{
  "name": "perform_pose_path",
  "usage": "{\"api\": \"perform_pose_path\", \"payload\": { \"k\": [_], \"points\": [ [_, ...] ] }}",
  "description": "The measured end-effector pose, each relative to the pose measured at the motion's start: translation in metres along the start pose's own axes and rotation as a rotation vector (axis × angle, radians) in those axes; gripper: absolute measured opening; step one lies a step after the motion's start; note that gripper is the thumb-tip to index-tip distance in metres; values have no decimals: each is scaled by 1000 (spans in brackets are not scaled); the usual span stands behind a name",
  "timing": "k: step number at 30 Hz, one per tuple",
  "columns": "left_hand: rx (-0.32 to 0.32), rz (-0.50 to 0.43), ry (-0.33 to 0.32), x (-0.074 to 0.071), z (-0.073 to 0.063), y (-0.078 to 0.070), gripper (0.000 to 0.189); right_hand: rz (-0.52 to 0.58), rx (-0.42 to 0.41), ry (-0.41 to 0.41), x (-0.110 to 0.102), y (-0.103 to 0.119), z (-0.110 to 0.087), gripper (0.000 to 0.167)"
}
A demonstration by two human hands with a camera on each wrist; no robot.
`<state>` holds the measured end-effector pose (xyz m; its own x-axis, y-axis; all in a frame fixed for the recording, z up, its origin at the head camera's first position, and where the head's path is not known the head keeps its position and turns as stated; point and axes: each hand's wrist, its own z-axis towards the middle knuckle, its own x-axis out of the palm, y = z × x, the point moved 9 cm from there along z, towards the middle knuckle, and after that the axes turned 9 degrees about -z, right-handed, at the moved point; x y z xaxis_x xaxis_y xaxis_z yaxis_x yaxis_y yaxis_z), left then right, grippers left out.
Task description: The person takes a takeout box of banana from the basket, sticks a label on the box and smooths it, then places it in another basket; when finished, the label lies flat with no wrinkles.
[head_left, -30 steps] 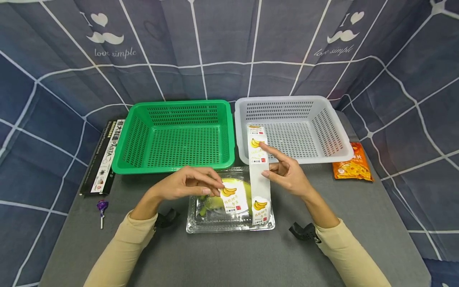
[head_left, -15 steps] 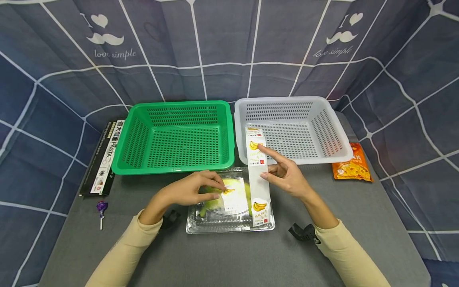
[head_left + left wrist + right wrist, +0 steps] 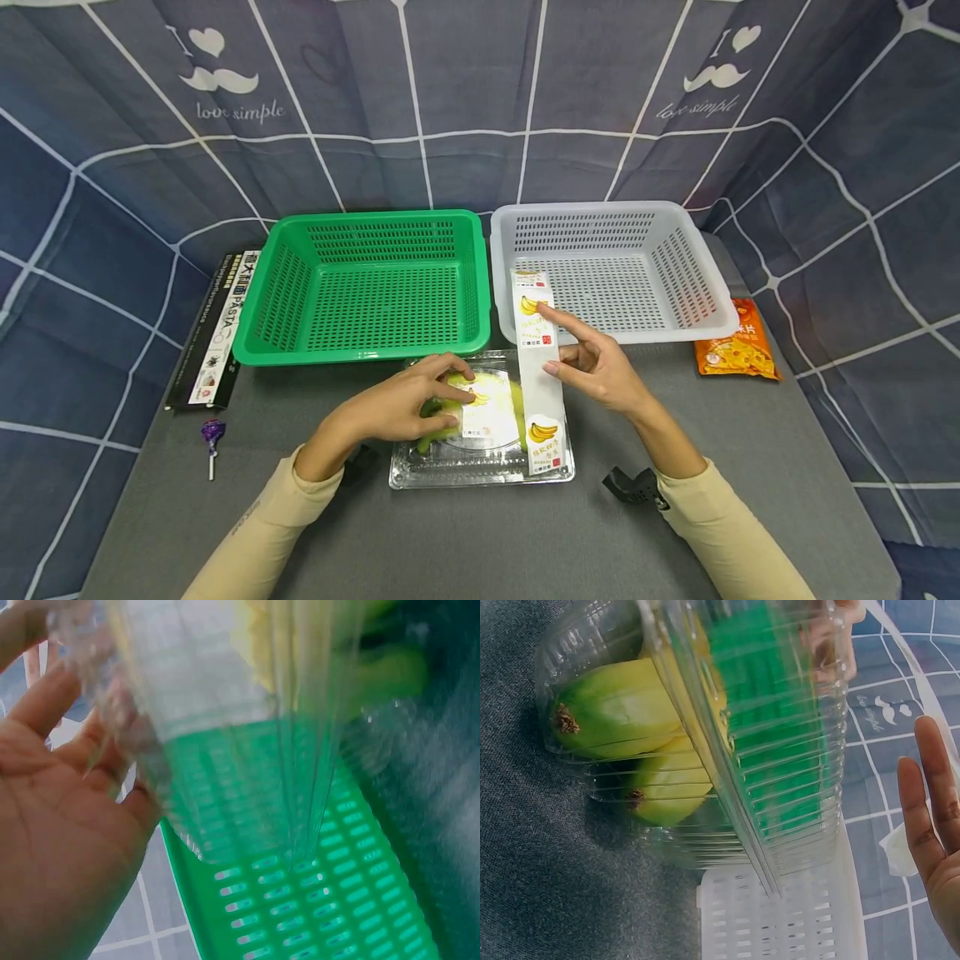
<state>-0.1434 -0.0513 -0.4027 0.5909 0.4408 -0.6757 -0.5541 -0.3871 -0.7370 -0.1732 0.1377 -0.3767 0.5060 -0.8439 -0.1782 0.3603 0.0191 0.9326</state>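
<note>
A clear plastic clamshell box (image 3: 431, 478) stands in the middle of the table, with yellow-green bananas (image 3: 622, 705) inside. On its lid lies a white banana sticker (image 3: 487, 417). My left hand (image 3: 408, 402) is over the lid's left part, fingers spread, fingertips at the sticker's upper left edge. With thumb and fingers my right hand (image 3: 600, 367) holds a long strip of banana stickers (image 3: 542, 383), the index finger stretched along it. The strip hangs over the box's right side and reaches past the white basket's front rim. In the left wrist view the box is blurred.
Behind the box are a green basket (image 3: 360, 357) and a white basket (image 3: 622, 337). At left lie a black pasta box (image 3: 213, 333) and a purple lollipop (image 3: 213, 433). An orange snack bag (image 3: 738, 346) lies at right. A grey curtain (image 3: 465, 100) closes off the back.
My left hand has lowered the sticker onto the lid, loosened its pinch and spread its fingers over it. My right hand and the strip have hardly moved.
</note>
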Motion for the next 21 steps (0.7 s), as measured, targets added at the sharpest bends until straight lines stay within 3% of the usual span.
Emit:
{"api": "perform_pose_path", "payload": {
  "k": [5,14,21],
  "points": [
    [34,-1,24,6,0,-6,23,-14,-7,1,-1,-1,0,69],
    [-22,-6,45,10,-3,-3,25,-40,2,3,-1,-1,0,68],
    [21,35,29,9,-4,-4,23,-59,14,-9,-2,-1,-1,69]
  ]
}}
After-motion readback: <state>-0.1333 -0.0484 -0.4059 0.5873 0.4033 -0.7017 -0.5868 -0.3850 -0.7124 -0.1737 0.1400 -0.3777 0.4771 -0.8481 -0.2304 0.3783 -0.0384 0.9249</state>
